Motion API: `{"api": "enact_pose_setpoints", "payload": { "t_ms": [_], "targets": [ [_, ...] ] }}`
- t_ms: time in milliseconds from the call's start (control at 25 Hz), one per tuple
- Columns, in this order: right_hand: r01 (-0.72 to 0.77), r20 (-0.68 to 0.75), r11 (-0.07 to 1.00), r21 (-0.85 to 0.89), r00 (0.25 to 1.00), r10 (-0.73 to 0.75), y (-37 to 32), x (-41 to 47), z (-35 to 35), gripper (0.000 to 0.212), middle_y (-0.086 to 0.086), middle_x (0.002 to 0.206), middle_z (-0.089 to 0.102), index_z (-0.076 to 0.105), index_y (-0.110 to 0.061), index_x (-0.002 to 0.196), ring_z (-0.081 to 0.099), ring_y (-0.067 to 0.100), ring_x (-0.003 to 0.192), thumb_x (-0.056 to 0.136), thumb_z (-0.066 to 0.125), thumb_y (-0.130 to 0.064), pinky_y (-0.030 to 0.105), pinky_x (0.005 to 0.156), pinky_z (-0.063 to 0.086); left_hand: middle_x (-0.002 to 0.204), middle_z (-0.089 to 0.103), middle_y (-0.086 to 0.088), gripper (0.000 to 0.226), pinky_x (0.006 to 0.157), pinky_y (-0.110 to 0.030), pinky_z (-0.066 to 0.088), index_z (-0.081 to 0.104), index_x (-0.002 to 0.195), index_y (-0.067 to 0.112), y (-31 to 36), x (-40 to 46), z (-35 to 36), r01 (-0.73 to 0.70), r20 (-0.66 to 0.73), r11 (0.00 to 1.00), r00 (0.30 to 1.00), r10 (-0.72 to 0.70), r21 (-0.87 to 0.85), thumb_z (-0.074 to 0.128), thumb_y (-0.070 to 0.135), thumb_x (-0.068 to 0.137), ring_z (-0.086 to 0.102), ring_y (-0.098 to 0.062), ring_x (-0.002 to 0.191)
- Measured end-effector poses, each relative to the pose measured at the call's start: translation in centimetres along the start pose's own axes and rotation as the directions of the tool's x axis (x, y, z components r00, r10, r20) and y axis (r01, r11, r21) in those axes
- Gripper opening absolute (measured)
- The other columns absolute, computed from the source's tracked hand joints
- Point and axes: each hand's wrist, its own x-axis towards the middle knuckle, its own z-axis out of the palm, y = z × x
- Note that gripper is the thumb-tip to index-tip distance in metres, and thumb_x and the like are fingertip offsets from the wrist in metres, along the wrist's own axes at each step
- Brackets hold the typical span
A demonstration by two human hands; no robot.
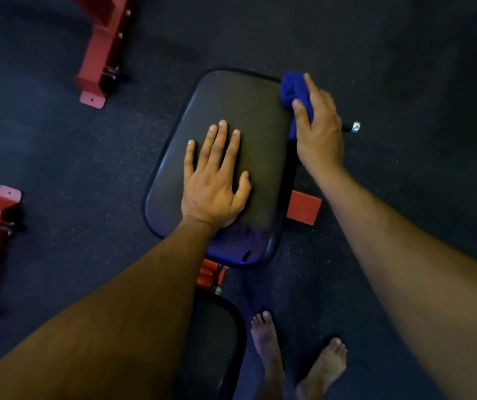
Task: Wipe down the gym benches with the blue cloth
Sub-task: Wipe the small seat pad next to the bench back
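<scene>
Head view: a blue cloth [295, 90] was bunched against the far right edge of a black padded bench [225, 111].

The right hand [319, 131] gripped the cloth, its fingers [301, 111] curled over the bundle and pressing it to the pad's side rim. The left hand [214, 180] lay flat on the middle of the pad, fingers spread and straight. The vinyl surface looked smooth with a dull sheen and a small tear near the nearer end. A metal-tipped bar [353, 127] stuck out just beyond the right hand, and a red frame plate [303, 207] showed beside the pad. A second black pad [214, 342] sat closer in. Bare feet [266, 339] stood on the dark speckled rubber floor [404, 67], with red steel frames [101, 47] well apart at left.
</scene>
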Motion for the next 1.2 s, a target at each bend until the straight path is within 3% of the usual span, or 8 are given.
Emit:
{"api": "enact_pose_setpoints", "payload": {
  "t_ms": [80,160,240,520,680,840,1040,1200],
  "targets": [
    [-0.005,0.048,0.999,0.039,0.999,0.003,0.0,0.8,-0.2,0.05,0.01,0.142,0.05,0.039,-0.014,0.151,0.049,0.02,0.131,0.104,0.045,-0.03,-0.005,0.092,0.023,0.169,0.021,-0.01,0.071,0.125,-0.056,0.014,0.029,0.16,0.015,0.0,0.1,-0.3,0.006,0.01,1.0,1.0,-0.006,-0.002,0.038,0.047,0.098,0.017,-0.025,0.157],
    [0.004,0.07,0.998,0.064,0.998,-0.008,0.3,-1.3,-0.7,0.052,0.011,0.148,0.046,0.036,-0.014,0.152,0.043,0.021,0.137,0.104,0.045,-0.031,0.004,0.104,0.026,0.169,0.02,-0.01,0.071,0.125,-0.056,0.013,0.028,0.161,0.015,0.1,0.1,-0.4,0.006,0.021,1.0,1.0,-0.006,-0.013,0.036,0.048,0.098,0.016,-0.025,0.157],
    [0.068,0.08,0.997,0.028,0.994,-0.07,1.0,-6.2,-1.0,0.053,0.013,0.154,0.04,0.034,-0.014,0.153,0.038,0.024,0.142,0.103,0.045,-0.029,0.025,0.114,0.029,0.169,0.021,-0.01,0.07,0.125,-0.057,0.012,0.028,0.16,0.015,0.2,0.0,-0.4,0.009,0.02,1.0,1.0,-0.008,-0.019,0.035,0.048,0.099,0.016,-0.025,0.157],
    [0.087,0.233,0.989,-0.117,0.971,-0.058,0.9,-23.2,-1.3,0.056,0.006,0.162,0.026,0.025,-0.028,0.155,0.045,0.027,0.121,0.103,0.04,-0.038,0.021,0.102,0.029,0.169,0.021,-0.01,0.07,0.124,-0.06,0.011,0.029,0.16,0.015,0.2,0.0,-0.3,0.018,0.021,1.0,1.0,-0.017,-0.021,0.035,0.048,0.098,0.017,-0.025,0.157],
    [0.0,0.033,0.988,-0.154,0.999,0.005,-1.4,-20.8,0.9,0.053,0.016,0.141,0.041,0.039,-0.021,0.151,0.047,0.031,0.118,0.103,0.041,-0.044,0.033,0.098,0.041,0.169,0.022,-0.011,0.07,0.124,-0.059,0.011,0.029,0.16,0.015,0.3,-0.1,-0.3,0.013,0.022,1.0,1.0,-0.013,-0.018,0.034,0.048,0.098,0.018,-0.026,0.156],
    [-0.142,-0.213,0.977,-0.161,0.971,0.106,-1.8,-10.4,3.1,0.054,0.019,0.129,0.051,0.046,-0.012,0.146,0.052,0.036,0.104,0.103,0.039,-0.043,0.047,0.091,0.044,0.169,0.021,-0.011,0.071,0.125,-0.06,0.011,0.028,0.16,0.014,0.0,-0.1,-0.1,0.005,0.023,1.0,1.0,-0.005,-0.012,0.034,0.048,0.099,0.017,-0.026,0.157],
    [-0.154,-0.098,0.982,-0.107,0.985,0.143,-1.4,-1.2,1.6,0.051,0.012,0.134,0.047,0.041,-0.021,0.149,0.047,0.03,0.116,0.103,0.039,-0.043,0.041,0.099,0.04,0.169,0.021,-0.011,0.071,0.124,-0.06,0.012,0.029,0.16,0.014,0.1,0.1,-0.2,0.012,0.015,1.0,1.0,-0.012,-0.019,0.036,0.048,0.098,0.018,-0.027,0.156],
    [-0.032,-0.026,0.999,-0.042,0.999,0.031,-0.1,-8.4,0.6,0.054,0.013,0.129,0.046,0.034,-0.023,0.153,0.05,0.027,0.115,0.103,0.039,-0.043,0.046,0.099,0.045,0.169,0.02,-0.011,0.072,0.124,-0.061,0.012,0.028,0.16,0.015,0.0,0.1,-0.1,0.011,0.037,1.0,0.999,-0.011,-0.019,0.036,0.048,0.097,0.017,-0.027,0.157]
  ]
}}
